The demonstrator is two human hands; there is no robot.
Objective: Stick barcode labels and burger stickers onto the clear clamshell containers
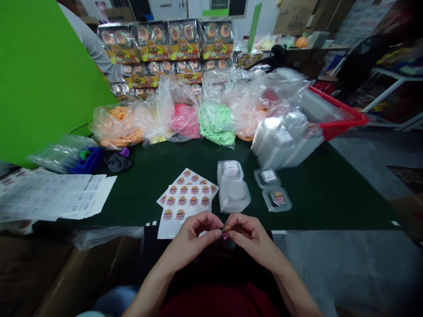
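My left hand [191,240] and my right hand [251,237] meet at the near edge of the dark green table [330,193]. Both pinch a small burger sticker [226,229] between their fingertips. Just beyond my hands lies a sheet of burger stickers [185,196]. To its right stands a stack of clear plastic clamshell boxes [233,187]. Two single clear boxes [272,189] lie further right, one with a burger sticker on its lid.
Sheets of white labels [49,196] lie at the left. Clear bags of orange, pink and green pieces [185,119] line the back, with stacked toy boxes [168,44] behind. A large pile of clear boxes [284,136] and a red basket [343,116] sit at the right.
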